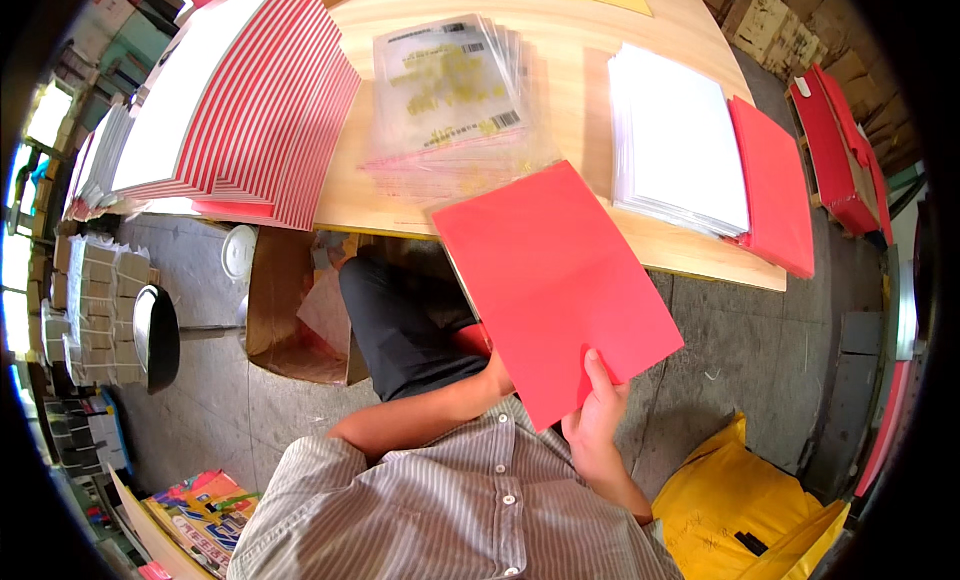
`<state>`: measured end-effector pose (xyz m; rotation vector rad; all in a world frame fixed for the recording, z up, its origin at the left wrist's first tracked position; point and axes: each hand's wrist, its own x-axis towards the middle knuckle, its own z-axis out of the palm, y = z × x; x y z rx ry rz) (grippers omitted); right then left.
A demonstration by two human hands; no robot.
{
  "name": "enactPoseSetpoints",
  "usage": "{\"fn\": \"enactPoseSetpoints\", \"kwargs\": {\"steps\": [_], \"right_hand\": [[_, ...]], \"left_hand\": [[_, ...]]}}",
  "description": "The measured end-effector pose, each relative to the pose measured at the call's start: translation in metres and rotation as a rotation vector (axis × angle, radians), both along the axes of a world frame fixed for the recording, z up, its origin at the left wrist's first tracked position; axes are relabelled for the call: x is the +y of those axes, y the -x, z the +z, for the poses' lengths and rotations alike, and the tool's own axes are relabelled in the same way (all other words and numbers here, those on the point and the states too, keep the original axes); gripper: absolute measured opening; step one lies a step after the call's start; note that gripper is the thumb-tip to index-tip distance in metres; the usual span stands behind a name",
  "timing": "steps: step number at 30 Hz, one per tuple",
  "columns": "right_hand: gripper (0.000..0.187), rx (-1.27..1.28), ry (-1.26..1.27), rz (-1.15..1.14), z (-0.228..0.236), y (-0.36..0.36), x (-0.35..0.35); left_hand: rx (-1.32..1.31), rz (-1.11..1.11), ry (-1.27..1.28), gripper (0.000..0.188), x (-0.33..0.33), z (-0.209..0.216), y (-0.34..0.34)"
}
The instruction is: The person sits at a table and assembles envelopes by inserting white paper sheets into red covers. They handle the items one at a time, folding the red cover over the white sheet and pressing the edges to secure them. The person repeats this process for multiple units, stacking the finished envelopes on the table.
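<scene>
A flat red paper pad is held tilted in front of my chest, its far corner overlapping the table's near edge. My right hand grips its lower right edge, thumb pressed on the red face and fingers underneath. My left hand reaches behind the pad's lower left edge; its fingers are hidden, so I cannot tell how they are set. Just beyond the pad, a fanned pile of clear plastic bags with yellow print and barcodes lies on the table.
On the wooden table, a tall stack of red and white paper stands left. White packs and red packs lie right. Below are a cardboard box, a black-seated stool and a yellow sack.
</scene>
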<state>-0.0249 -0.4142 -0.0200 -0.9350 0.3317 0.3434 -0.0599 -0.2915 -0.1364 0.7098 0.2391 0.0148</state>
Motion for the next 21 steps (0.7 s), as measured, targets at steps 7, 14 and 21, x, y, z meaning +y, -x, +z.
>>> {"fn": "enactPoseSetpoints", "kwargs": {"steps": [7, 14, 21], "right_hand": [[0.029, -0.031, 0.000, 0.008, 0.005, -0.014, 0.022], [0.022, 0.029, 0.035, 0.198, 0.003, -0.015, -0.010], [0.018, -0.068, 0.004, 0.301, 0.007, -0.019, -0.015]], "left_hand": [[-0.064, 0.129, 0.125, 0.036, -0.004, 0.023, -0.008], [-0.093, 0.132, 0.164, 0.040, 0.005, 0.024, -0.012], [-0.071, 0.272, 0.230, 0.035, 0.007, 0.049, -0.015]]}}
